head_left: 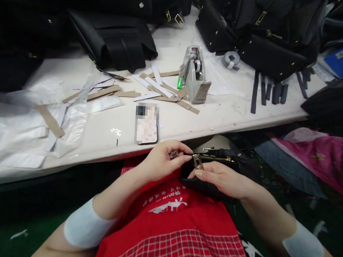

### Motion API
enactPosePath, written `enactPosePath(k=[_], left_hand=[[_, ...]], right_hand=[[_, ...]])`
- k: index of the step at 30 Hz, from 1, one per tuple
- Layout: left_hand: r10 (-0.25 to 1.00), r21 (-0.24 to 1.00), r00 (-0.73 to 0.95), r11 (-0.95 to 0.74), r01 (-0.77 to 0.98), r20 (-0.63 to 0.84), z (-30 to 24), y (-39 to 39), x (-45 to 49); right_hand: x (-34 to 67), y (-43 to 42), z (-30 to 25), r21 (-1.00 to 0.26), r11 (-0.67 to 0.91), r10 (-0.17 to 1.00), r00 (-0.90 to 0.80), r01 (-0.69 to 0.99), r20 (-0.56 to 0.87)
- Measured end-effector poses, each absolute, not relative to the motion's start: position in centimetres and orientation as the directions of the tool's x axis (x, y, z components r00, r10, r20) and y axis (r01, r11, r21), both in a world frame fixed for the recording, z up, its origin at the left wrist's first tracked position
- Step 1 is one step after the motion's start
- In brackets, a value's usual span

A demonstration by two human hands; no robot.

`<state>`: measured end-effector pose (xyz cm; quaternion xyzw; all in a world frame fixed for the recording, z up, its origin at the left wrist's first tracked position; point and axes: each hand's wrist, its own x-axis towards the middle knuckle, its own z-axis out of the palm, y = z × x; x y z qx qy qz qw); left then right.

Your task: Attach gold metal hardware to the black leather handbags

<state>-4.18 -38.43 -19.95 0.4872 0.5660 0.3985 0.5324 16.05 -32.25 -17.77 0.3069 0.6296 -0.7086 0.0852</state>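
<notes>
A black bag (207, 188) is held in the lap, over a red apron (180, 218). Its edge is pinched by the right hand (225, 181), with the thumb set on a gold metal piece (198, 162). Small shiny bits (174, 155) are held in the curled left hand (162, 161). On the white table (177, 123), a phone (147, 128) is laid near the edge. Farther back, a gray tape holder (199, 92) is seen, with brown strips (130, 94) and white strips (156, 73) scattered to its left. Clear plastic (68, 134) is spread on the left. Black strips (254, 93) are set out on the right. More black bags (115, 39) are piled along the far side.
</notes>
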Motion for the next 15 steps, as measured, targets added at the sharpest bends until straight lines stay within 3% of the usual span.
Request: enactPosePath(k=[5, 15], left_hand=[[0.976, 0.969, 0.064, 0.197, 0.147, -0.208, -19.97, -38.19, -3.83], [0.975, 0.947, 0.100, 0.165, 0.274, -0.199, -20.52, -37.96, -4.45]], right_hand=[[16.01, -32.17, -18.04, -0.851, -0.092, 0.270, -0.809, 0.517, -0.521], [15.23, -32.83, -17.46, -0.742, 0.192, 0.304, -0.758, 0.642, -0.577]])
